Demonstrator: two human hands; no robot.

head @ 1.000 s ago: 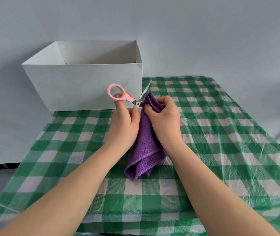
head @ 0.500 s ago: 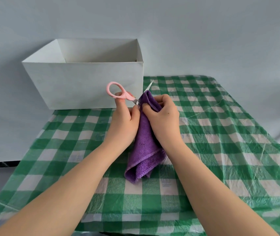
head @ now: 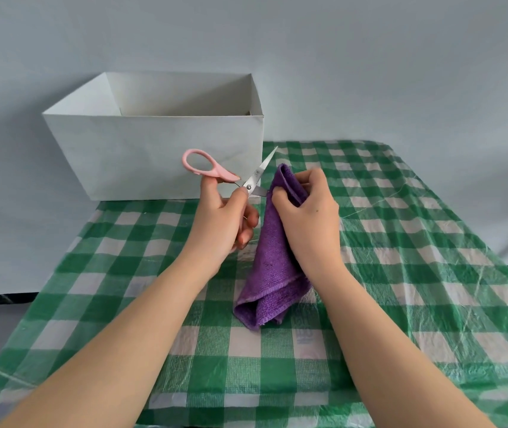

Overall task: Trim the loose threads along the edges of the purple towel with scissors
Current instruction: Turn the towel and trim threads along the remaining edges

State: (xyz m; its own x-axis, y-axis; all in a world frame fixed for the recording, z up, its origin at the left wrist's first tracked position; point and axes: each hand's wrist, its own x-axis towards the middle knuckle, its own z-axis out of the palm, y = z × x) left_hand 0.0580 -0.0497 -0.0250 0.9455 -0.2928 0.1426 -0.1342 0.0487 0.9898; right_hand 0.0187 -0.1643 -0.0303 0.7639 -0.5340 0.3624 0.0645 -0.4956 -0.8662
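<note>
A purple towel [head: 273, 267] hangs bunched and folded above the checked table, its lower end resting on the cloth. My right hand [head: 306, 217] grips its upper part, with a fold sticking up past the fingers. My left hand [head: 222, 223] holds pink-handled scissors [head: 231, 176] just left of the towel. The blades are spread: one points up and right, the other reaches the towel's left edge beside my right fingers. One pink handle loop stands free above my left hand.
A white open-topped box [head: 154, 156] stands at the back left of the table, right behind the scissors. A green and white checked plastic cloth [head: 416, 273] covers the table. A pale wall rises behind.
My left hand has drawn slightly left and the scissor blades have spread wider, one now at the towel's left edge. My right hand still holds the towel's top.
</note>
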